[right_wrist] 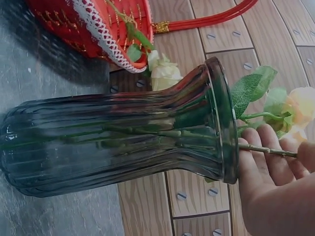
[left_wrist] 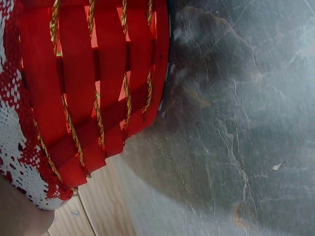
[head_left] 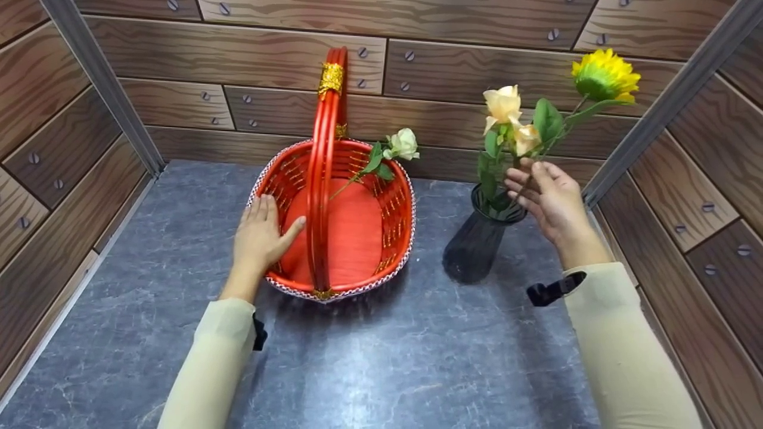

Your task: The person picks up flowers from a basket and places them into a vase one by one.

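My left hand rests on the left rim of a red woven basket, fingers straight and thumb spread inward. A white rose lies in the basket, its bloom over the back right rim. At the right, my right hand pinches the stem of a yellow sunflower between thumb and fingers. That stem meets the mouth of a dark ribbed glass vase in the right wrist view. Peach roses with green leaves stand in the vase, their stems showing through the glass.
The basket's tall handle, wrapped with gold at its top, arches over the middle. A grey marbled tabletop lies beneath everything. Wood-patterned walls enclose the back and both sides, with grey posts at the corners.
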`<state>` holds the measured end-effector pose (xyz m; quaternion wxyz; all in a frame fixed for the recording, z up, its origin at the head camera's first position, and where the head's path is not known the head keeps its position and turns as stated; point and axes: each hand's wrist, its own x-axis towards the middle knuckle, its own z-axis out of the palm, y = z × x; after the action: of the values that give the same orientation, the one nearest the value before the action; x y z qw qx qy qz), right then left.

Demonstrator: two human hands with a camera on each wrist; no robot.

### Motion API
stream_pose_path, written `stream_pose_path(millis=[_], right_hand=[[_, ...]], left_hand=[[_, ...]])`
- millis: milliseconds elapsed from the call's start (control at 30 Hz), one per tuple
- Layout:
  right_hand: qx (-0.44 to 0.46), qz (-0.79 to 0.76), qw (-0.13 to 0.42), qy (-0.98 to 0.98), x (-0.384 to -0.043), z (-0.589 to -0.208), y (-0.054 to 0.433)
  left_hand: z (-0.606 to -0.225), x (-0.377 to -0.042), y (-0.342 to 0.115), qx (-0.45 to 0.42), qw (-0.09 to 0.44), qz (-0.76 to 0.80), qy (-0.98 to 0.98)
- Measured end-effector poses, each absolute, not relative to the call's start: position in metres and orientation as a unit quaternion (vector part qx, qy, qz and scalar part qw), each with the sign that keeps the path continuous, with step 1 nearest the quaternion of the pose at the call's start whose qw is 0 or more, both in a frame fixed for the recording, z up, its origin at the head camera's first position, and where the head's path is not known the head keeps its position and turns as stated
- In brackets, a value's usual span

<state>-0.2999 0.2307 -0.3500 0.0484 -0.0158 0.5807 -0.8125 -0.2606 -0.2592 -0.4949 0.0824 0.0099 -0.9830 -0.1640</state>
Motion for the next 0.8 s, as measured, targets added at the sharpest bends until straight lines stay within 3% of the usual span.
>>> stream_pose_path(millis=[300, 633, 800], right_hand=[[-0.004, -0.800, 0.048, 0.598, -0.297, -0.351, 0.228], [0.020, -0.724, 0.125, 0.678, -0.293, -0.336, 0.236], [0.015, -0.697, 0.136, 0.704, -0.290, -0.332, 0.239]], left_hand=[[-0.494, -0.259, -0.259, 0.014, 0.072, -0.163, -0.984], [-0.493, -0.259, -0.259, 0.010, 0.069, -0.163, -0.984], [-0.493, -0.259, -0.259, 0.012, 0.073, -0.163, -0.984]])
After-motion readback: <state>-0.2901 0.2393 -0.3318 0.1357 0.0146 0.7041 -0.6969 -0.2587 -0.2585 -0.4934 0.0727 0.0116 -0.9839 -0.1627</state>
